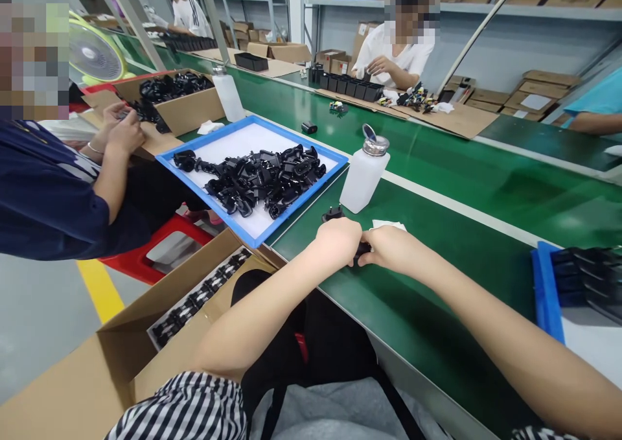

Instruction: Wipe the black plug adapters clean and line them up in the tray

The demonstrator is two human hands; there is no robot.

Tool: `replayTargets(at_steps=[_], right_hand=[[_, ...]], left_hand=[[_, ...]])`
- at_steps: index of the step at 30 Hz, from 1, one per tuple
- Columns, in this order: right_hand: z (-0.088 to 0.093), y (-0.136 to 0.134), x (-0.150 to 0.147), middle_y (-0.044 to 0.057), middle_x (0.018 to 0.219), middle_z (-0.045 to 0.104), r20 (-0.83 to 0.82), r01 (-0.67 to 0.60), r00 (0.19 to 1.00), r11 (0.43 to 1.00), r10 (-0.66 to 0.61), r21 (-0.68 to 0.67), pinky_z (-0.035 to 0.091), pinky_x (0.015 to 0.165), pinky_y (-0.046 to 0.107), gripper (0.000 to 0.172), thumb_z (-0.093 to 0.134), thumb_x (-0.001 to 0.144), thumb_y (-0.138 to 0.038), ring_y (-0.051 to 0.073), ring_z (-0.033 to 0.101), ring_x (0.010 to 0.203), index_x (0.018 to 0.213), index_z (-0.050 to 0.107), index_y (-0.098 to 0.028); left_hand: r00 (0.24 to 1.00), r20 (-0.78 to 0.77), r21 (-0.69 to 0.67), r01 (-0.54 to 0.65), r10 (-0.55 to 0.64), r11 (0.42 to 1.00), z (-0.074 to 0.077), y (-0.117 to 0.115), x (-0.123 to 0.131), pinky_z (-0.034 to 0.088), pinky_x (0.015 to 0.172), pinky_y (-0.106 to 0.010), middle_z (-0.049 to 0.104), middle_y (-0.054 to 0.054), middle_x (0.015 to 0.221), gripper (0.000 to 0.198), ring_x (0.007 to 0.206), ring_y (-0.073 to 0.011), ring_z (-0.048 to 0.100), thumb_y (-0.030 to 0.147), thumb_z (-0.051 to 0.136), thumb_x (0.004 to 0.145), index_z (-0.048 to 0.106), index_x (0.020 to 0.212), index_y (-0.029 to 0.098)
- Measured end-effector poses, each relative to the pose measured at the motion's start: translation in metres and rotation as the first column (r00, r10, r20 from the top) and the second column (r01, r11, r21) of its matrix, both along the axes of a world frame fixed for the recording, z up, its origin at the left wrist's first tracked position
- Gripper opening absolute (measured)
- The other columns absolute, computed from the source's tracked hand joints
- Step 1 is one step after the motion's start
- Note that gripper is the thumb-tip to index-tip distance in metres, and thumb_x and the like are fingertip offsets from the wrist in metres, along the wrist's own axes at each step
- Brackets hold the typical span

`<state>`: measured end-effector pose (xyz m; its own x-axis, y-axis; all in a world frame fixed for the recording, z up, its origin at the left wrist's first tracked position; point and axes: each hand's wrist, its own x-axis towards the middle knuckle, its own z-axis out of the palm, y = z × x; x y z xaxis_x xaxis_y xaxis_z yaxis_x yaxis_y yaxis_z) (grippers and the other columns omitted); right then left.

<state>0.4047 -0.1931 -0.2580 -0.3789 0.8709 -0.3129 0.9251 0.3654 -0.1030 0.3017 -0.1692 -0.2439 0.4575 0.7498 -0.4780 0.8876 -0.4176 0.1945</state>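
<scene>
My left hand (337, 239) and my right hand (396, 249) meet over the green table, both closed on a small black plastic part (362, 251) held between them. A second black part (332, 214) lies just beyond my left hand. A white cloth (387, 223) lies behind my right hand. A white dispenser bottle (363, 173) with a metal top stands just past my hands. To its left, a blue-rimmed tray (228, 127) holds a pile of black plastic parts (262, 179).
An open cardboard box (121, 343) with rows of black parts sits at my lower left. Another blue tray (547, 291) with parts is at the right. A person in dark blue works at the left; another in white sits across the green conveyor (486, 174).
</scene>
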Motion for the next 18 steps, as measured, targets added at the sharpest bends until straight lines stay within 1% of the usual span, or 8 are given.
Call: replayTargets(at_steps=[4,6,8,11,12,13,15,18], right_hand=[[-0.004,-0.001,0.006,0.0,0.064,0.059,-0.065,0.03,0.997,1.0,-0.029,0.003,0.034,0.047,0.022,0.017,0.06,0.06,-0.032,0.017,0.054,0.062,0.07,0.054,-0.019],[-0.004,-0.001,0.01,0.0,0.065,0.058,-0.127,0.049,0.991,0.999,-0.052,-0.022,0.035,0.048,0.022,0.021,0.059,0.061,-0.034,0.017,0.054,0.063,0.074,0.053,-0.019],[-0.004,0.0,0.012,0.0,0.066,0.058,-0.172,0.058,0.983,0.998,-0.061,-0.02,0.036,0.05,0.022,0.022,0.057,0.064,-0.035,0.016,0.054,0.063,0.08,0.052,-0.019],[-0.006,0.008,0.01,0.001,0.07,0.057,-0.234,0.085,0.969,0.996,-0.077,0.022,0.038,0.054,0.023,0.025,0.054,0.066,-0.032,0.016,0.054,0.066,0.087,0.052,-0.019],[-0.008,0.012,0.008,0.001,0.07,0.057,-0.268,0.11,0.958,0.993,-0.099,0.029,0.038,0.056,0.023,0.028,0.054,0.067,-0.032,0.016,0.054,0.066,0.09,0.051,-0.018],[-0.01,0.017,0.006,0.002,0.071,0.057,-0.307,0.137,0.944,0.99,-0.122,0.027,0.039,0.056,0.024,0.033,0.054,0.067,-0.032,0.016,0.054,0.067,0.096,0.049,-0.017],[-0.016,0.026,0.003,0.003,0.074,0.057,-0.377,0.18,0.912,0.983,-0.16,0.018,0.04,0.058,0.026,0.049,0.055,0.066,-0.032,0.017,0.054,0.069,0.109,0.04,-0.014],[-0.025,0.036,0.001,0.011,0.091,0.054,-0.438,0.17,0.887,0.985,-0.149,0.008,0.041,0.064,0.03,0.076,0.061,0.058,-0.032,0.02,0.053,0.078,0.121,0.024,-0.009]], left_hand=[[0.996,0.085,0.067,-0.046,0.04,0.997,-0.004,-0.014,-0.007,0.044,0.059,-0.025,0.061,-0.009,0.075,0.021,0.071,-0.0198,0.058,0.018,0.061,0.059,0.06,0.079,0.013],[0.988,0.148,0.108,-0.064,0.048,0.992,-0.012,-0.025,-0.018,0.043,0.065,-0.025,0.061,-0.007,0.082,0.022,0.078,-0.0193,0.057,0.024,0.056,0.065,0.058,0.086,0.016],[0.96,0.258,0.154,-0.156,0.112,0.976,-0.025,-0.033,-0.033,0.042,0.071,-0.027,0.059,-0.005,0.09,0.031,0.085,-0.0194,0.054,0.029,0.055,0.066,0.053,0.095,0.019],[0.852,0.434,0.204,-0.409,0.293,0.889,-0.05,-0.035,-0.051,0.039,0.078,-0.031,0.05,-0.011,0.106,0.064,0.098,-0.0247,0.046,0.034,0.063,0.056,0.039,0.111,0.013],[0.814,0.484,0.209,-0.465,0.322,0.86,-0.057,-0.031,-0.053,0.037,0.081,-0.033,0.046,-0.014,0.112,0.076,0.103,-0.0268,0.041,0.035,0.065,0.052,0.032,0.115,0.01],[0.779,0.537,0.207,-0.493,0.323,0.845,-0.064,-0.027,-0.055,0.036,0.083,-0.034,0.042,-0.017,0.115,0.087,0.107,-0.0283,0.037,0.037,0.067,0.048,0.025,0.119,0.008],[0.716,0.64,0.181,-0.493,0.278,0.851,-0.074,-0.015,-0.054,0.032,0.087,-0.035,0.039,-0.018,0.118,0.101,0.111,-0.0285,0.032,0.037,0.069,0.044,0.013,0.122,0.006],[0.613,0.75,0.116,-0.491,0.249,0.863,-0.081,0.0,-0.049,0.034,0.086,-0.033,0.047,-0.014,0.109,0.1,0.105,-0.0237,0.04,0.03,0.066,0.048,0.005,0.123,0.007]])
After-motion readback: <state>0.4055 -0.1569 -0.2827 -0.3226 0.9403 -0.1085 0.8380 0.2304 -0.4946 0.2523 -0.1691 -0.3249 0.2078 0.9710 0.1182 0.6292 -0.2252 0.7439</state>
